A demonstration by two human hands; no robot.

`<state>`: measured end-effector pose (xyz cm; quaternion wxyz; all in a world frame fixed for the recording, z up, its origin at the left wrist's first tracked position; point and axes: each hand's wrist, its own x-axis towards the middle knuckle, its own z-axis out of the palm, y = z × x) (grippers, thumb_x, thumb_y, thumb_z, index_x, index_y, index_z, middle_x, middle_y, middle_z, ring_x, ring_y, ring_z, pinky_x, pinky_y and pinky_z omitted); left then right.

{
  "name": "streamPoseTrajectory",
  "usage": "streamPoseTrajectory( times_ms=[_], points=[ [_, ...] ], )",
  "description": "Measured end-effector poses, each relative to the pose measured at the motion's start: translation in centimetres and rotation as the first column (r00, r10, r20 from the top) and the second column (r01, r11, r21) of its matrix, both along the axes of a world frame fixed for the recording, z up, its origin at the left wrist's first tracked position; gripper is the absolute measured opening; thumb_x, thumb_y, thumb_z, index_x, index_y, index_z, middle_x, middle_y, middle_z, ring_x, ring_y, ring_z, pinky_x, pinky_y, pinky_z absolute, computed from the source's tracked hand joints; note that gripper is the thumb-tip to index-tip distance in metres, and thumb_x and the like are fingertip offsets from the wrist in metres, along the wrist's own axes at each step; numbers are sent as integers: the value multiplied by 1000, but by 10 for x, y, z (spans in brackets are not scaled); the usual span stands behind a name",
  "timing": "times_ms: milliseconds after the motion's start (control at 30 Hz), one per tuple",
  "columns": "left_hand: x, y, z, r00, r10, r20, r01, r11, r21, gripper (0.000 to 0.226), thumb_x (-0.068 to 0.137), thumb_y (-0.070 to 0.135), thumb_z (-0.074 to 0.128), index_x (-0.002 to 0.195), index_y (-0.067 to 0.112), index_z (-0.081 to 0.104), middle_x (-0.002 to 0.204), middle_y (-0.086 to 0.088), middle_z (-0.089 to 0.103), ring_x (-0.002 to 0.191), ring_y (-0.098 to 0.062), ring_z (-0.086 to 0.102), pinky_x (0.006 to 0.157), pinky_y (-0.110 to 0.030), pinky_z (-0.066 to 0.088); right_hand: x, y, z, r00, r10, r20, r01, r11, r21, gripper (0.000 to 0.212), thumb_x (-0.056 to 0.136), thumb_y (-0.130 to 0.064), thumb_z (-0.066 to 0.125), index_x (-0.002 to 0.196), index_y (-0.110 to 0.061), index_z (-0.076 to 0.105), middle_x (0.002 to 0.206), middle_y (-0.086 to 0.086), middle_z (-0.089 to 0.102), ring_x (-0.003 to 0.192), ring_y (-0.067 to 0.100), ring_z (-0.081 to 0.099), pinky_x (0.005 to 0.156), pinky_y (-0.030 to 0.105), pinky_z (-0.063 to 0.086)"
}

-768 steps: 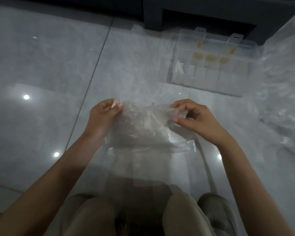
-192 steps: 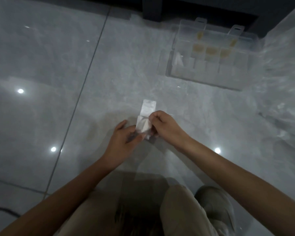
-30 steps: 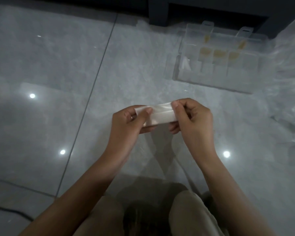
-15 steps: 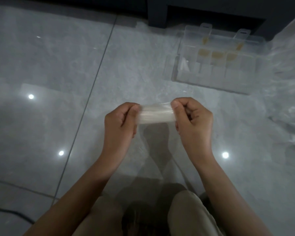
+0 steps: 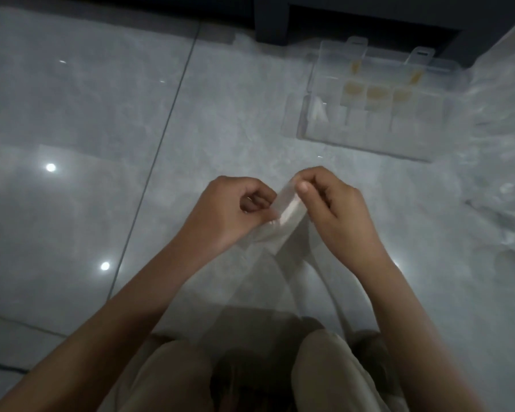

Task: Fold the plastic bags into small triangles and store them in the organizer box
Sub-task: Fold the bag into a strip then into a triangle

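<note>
Head, left hand (image 5: 229,214), right hand (image 5: 338,212) pinching bag (image 5: 289,207)

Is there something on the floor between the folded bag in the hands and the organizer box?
Nothing visible. The left hand and right hand pinch the bag; only bare floor lies between it and the open box. Loose plastic lies to the right.

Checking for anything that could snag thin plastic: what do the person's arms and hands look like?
Left hand and right hand are bare: no gloves, rings or watch visible. Both forearms are bare too, no sleeves in view.
</note>
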<state>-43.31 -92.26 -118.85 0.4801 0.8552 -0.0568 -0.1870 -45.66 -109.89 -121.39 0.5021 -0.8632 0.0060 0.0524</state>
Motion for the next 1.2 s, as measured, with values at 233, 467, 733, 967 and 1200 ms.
streamPoseTrajectory(
  times_ms=[233,467,733,967,1200],
  points=[
    [-5,1,-4,988,135,-72,-147,967,-208,19,78,-3,74,88,12,69,84,-10,72,71,-8,67,69,-17,53,-7,12,-3,965,-4,-261,107,918,382,17,84,-8,72,100,-3,68,91,13,73,85,23,71,79,41,57],
    [-6,5,-5,991,108,-84,-131,933,-335,14,80,-1,70,82,13,68,78,6,69,70,-21,65,68,-27,51,-3,10,7,970,69,-232,72,832,551,22,91,8,55,89,-14,59,86,10,66,66,13,64,53,22,51],
    [-5,4,2,998,54,-34,-62,941,-333,17,79,-1,60,75,14,69,85,6,64,84,-14,64,76,-24,51,-5,3,11,977,138,-161,-20,816,577,37,89,17,44,74,-10,64,78,-1,61,67,13,64,55,23,53],
    [-11,-4,15,847,99,-522,-330,867,-372,18,97,19,50,102,14,67,95,-8,74,86,-19,72,66,-24,56,-3,11,9,999,-17,42,-6,872,490,40,84,14,44,76,-19,64,88,4,55,63,10,60,48,20,50],
    [-10,1,14,873,47,-486,-257,891,-374,17,86,3,63,100,10,69,89,-6,76,85,-16,73,68,-16,55,1,11,5,998,25,64,-51,888,456,35,82,8,44,72,-20,63,89,1,57,55,11,52,46,22,44]
  ],
)
